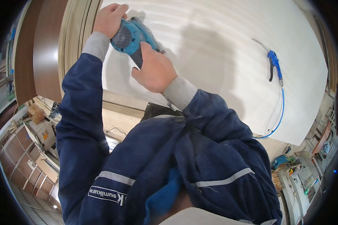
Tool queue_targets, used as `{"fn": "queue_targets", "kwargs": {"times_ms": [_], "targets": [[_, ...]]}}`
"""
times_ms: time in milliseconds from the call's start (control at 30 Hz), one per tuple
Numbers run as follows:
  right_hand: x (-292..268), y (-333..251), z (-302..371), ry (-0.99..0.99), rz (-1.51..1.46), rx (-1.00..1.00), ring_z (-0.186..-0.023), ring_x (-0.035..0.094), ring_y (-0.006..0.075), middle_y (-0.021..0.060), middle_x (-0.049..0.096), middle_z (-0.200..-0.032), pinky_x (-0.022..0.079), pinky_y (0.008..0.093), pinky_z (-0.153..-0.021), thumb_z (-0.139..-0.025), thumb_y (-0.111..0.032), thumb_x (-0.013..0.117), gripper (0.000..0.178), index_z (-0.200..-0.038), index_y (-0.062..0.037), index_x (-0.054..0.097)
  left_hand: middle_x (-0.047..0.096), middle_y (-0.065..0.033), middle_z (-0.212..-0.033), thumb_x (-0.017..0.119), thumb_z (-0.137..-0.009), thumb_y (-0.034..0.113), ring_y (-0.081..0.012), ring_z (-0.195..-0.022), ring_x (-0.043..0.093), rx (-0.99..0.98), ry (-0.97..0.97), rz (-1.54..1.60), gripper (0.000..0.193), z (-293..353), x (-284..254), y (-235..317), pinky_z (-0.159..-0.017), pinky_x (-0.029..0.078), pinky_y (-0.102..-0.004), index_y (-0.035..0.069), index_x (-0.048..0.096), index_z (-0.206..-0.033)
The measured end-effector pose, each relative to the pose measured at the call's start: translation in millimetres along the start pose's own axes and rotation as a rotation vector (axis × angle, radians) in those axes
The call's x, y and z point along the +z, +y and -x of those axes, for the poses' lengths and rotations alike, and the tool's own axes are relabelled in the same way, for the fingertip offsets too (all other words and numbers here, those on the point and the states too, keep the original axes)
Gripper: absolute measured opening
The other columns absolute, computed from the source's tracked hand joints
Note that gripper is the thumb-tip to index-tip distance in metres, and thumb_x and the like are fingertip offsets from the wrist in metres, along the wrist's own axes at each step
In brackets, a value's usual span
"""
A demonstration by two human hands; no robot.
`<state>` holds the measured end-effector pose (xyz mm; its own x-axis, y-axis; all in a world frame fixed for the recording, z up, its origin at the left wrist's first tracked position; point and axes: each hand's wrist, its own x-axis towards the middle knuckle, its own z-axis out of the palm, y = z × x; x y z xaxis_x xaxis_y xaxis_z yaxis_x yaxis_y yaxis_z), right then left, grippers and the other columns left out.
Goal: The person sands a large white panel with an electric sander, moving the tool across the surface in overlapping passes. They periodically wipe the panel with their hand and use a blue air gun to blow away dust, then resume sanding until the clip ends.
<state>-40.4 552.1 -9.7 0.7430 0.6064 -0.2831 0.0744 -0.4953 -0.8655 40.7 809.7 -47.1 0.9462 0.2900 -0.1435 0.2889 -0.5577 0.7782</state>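
Note:
A teal and black power sander (pixel 130 37) rests on a broad white panel (pixel 199 22), near its far left part. My left hand (pixel 109 19) is closed on the sander's front end, with some fingers hidden behind the body. My right hand (pixel 156 69) wraps round the dark rear handle, its index finger stretched along the housing. The sander's pad side faces right and is partly hidden by the body.
On the panel's right side lies a blue air blow gun (pixel 275 64) with a metal nozzle. Its blue hose (pixel 283 105) curves over the near edge. Brown and pale boards (pixel 47 48) stand at the left; cluttered benches (pixel 300 168) are at lower right.

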Motion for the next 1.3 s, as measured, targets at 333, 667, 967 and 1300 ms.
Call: {"fn": "queue_targets", "kwargs": {"times_ms": [333,667,967,1300], "targets": [[-90.8,55.9,72.6,0.390,-0.044,0.319,-0.106,0.068,0.0500,0.0321,0.070,-0.115,0.054,0.0538,-0.091,-0.085,-0.025,0.073,0.073,-0.145,0.0033,0.042,0.075,-0.0264,-0.098,0.061,-0.091,0.045,-0.0428,-0.095,0.072,0.286,-0.259,-0.164,0.048,-18.2,183.5,177.2,-0.088,0.054,-0.0500,-0.001,0.076,-0.095],[-80.5,51.0,45.6,0.493,-0.047,0.354,-0.104,0.069,0.0490,0.0327,0.070,-0.112,0.055,0.0515,-0.090,-0.085,-0.025,0.074,0.076,-0.146,0.0050,0.041,0.075,-0.0271,-0.102,0.059,-0.093,0.041,-0.0430,-0.098,0.071,0.322,-0.364,-0.155,0.047,-39.7,178.4,188.9,-0.089,0.054,-0.0491,-0.002,0.077,-0.096],[-43.9,24.3,-45.2,0.142,0.067,0.049,-0.108,0.067,0.0518,0.0329,0.070,-0.111,0.052,0.0526,-0.097,-0.090,-0.047,0.075,0.080,-0.141,0.0070,0.047,0.071,-0.0060,-0.080,0.068,-0.093,0.049,-0.0180,-0.074,0.064,0.170,-0.016,-0.056,0.049,-77.2,49.6,51.2,-0.073,0.050,-0.0347,0.000,0.074,-0.088],[-307.4,292.2,84.1,0.633,0.872,0.724,-0.160,0.018,0.0423,0.0300,0.024,-0.170,0.022,0.0471,-0.130,-0.070,-0.081,0.077,0.140,-0.162,0.0090,0.023,0.062,0.0005,-0.076,0.072,-0.093,0.041,-0.0103,-0.071,0.054,-0.147,0.111,0.049,0.038,21.4,-6.1,-9.9,-0.067,0.043,-0.0281,0.005,0.068,-0.081]]}}
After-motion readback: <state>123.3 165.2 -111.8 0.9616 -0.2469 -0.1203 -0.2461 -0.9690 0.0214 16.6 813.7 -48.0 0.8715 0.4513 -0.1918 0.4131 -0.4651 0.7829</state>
